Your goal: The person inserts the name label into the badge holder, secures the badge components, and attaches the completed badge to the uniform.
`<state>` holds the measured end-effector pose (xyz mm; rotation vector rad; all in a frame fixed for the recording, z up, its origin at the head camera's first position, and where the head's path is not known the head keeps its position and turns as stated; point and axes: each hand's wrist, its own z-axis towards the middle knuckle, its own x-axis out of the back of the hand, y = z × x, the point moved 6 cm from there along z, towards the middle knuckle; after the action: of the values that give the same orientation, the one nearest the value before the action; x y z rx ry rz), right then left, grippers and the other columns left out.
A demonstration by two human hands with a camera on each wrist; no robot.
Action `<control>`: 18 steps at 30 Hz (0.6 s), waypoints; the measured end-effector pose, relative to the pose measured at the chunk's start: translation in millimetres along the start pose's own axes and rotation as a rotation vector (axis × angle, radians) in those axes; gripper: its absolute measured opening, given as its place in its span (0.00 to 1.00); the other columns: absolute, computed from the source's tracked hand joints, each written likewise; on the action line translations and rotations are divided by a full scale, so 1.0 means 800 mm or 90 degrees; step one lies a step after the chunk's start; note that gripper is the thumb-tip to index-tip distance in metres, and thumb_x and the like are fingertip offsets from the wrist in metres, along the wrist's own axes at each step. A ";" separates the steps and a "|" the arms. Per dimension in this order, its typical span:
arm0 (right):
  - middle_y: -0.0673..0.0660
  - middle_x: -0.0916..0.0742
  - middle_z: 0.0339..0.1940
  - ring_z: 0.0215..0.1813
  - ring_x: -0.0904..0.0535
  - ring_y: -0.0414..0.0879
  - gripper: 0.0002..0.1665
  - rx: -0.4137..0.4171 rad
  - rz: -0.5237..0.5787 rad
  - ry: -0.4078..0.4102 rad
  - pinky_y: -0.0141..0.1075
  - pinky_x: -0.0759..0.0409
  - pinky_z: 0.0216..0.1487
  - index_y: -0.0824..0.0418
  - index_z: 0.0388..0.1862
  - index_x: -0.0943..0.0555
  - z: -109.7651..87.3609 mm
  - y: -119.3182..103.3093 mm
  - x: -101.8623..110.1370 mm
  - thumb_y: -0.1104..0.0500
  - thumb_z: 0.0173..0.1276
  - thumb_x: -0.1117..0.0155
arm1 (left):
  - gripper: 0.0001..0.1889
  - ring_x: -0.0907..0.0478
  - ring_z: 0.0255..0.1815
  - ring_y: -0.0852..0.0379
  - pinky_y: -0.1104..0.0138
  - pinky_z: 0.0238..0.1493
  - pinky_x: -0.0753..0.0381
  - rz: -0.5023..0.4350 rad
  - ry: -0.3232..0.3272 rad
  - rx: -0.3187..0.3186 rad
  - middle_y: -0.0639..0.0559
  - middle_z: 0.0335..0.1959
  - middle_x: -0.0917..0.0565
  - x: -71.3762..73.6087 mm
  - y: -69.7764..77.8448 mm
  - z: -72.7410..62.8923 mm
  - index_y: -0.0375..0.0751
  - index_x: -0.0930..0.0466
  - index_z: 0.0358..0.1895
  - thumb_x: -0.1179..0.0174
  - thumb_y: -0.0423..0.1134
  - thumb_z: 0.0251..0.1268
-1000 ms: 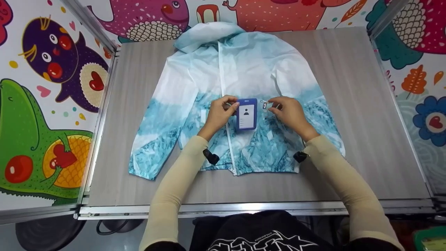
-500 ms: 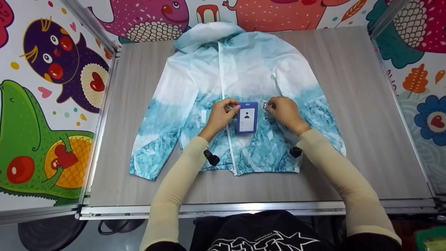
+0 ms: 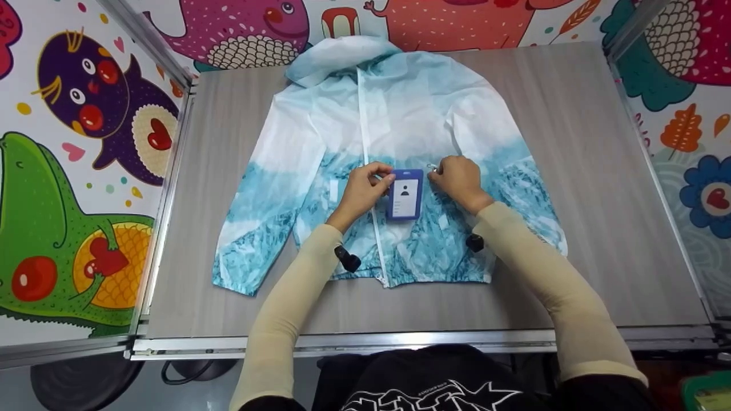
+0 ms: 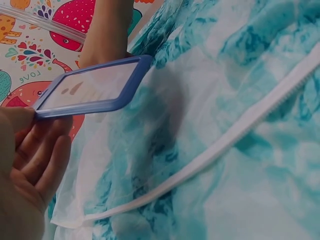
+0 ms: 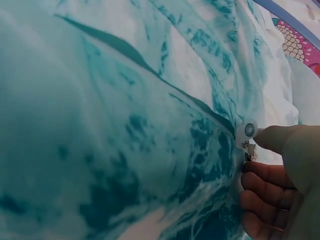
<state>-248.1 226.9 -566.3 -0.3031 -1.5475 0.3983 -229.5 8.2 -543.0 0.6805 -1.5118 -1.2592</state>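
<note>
My left hand [image 3: 365, 185] pinches the left edge of a blue ID badge holder [image 3: 405, 197] whose white card has a dark person icon. In the left wrist view the badge holder [image 4: 90, 85] is tilted above the fabric, thumb on top and fingers beneath. Just right of it, my right hand [image 3: 458, 177] pinches a small badge clip [image 5: 248, 145] with a clear strap, a round snap and a metal part. The snap shows in the right wrist view; the fingers partly hide the metal. Clip and holder are apart. Below both lies a white-and-teal hooded jacket [image 3: 422, 125], front up.
The jacket is spread on a wood-grain table [image 3: 594, 188], its white zipper [image 3: 364, 123] running down the middle. A metal rail [image 3: 445, 338] edges the table's front. Walls with cartoon animals [image 3: 80, 228] stand around the back and sides.
My left hand has lowered the badge holder slightly toward the person. The right hand has turned and drawn a little left with the badge clip, its fingers now covering more of it.
</note>
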 end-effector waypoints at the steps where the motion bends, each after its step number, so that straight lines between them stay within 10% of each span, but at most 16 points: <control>1: 0.56 0.22 0.14 0.20 0.30 0.49 0.23 -0.002 -0.004 0.002 0.42 0.33 0.24 0.60 0.14 0.23 0.001 0.000 -0.001 0.51 0.67 0.34 | 0.12 0.15 0.30 0.52 0.69 0.33 0.17 0.002 0.000 0.001 0.45 0.39 0.15 0.000 0.000 0.000 0.40 0.17 0.51 0.42 0.41 0.73; 10: 0.57 0.20 0.17 0.23 0.30 0.50 0.17 0.014 0.017 0.039 0.42 0.36 0.27 0.60 0.18 0.23 -0.001 -0.007 0.004 0.56 0.67 0.37 | 0.12 0.16 0.32 0.38 0.69 0.32 0.18 -0.004 -0.009 0.014 0.45 0.39 0.15 -0.001 -0.002 0.000 0.41 0.17 0.51 0.42 0.42 0.73; 18: 0.62 0.13 0.28 0.28 0.22 0.50 0.11 0.042 0.218 0.089 0.39 0.28 0.34 0.62 0.30 0.17 0.006 -0.026 0.033 0.57 0.69 0.37 | 0.12 0.15 0.31 0.46 0.68 0.34 0.16 0.010 -0.015 0.018 0.45 0.40 0.15 -0.003 -0.002 0.003 0.40 0.17 0.50 0.42 0.41 0.73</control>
<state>-252.2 219.4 -533.8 -0.5366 -1.3435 0.6809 -231.0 10.6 -545.4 0.6733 -1.5544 -1.2396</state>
